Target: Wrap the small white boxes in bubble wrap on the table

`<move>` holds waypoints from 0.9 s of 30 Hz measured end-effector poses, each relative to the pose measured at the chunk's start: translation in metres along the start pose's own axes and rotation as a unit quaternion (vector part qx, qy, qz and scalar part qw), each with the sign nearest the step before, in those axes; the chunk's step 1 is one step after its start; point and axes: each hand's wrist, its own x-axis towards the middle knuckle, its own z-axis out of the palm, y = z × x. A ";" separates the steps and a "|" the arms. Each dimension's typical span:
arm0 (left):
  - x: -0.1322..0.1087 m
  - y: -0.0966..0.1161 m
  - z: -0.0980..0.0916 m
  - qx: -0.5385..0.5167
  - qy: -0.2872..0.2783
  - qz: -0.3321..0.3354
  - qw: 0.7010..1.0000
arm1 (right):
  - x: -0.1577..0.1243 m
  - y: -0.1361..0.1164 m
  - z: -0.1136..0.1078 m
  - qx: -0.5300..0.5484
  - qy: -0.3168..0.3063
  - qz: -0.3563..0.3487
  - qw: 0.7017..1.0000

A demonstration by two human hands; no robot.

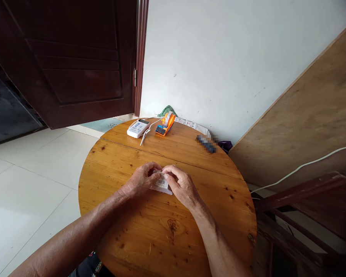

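Head view: your left hand [146,177] and right hand [182,185] pinch a white packet [162,184], apparently working its far edge. Next likely calls for steadiness.

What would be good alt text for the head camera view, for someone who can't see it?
A person's left hand and right hand hold a small white packet at a round wooden table. Farther back on it lie a white device, a white cord, an orange tape dispenser and a dark blurred object. A dark red door stands beyond, to the left.
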 end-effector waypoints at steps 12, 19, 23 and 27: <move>-0.004 0.012 -0.004 -0.014 -0.017 -0.026 0.999 | 0.002 -0.003 -0.014 0.015 -0.053 -0.033 0.998; -0.004 0.003 -0.001 -0.007 -0.014 -0.010 1.000 | 0.001 0.001 -0.020 0.054 -0.070 0.007 0.996; -0.002 -0.003 0.000 -0.002 -0.002 -0.020 1.000 | 0.002 0.007 -0.016 0.094 -0.017 0.052 0.994; -0.002 -0.005 0.002 -0.003 0.004 -0.021 1.000 | 0.003 0.009 -0.007 0.081 -0.002 0.107 0.991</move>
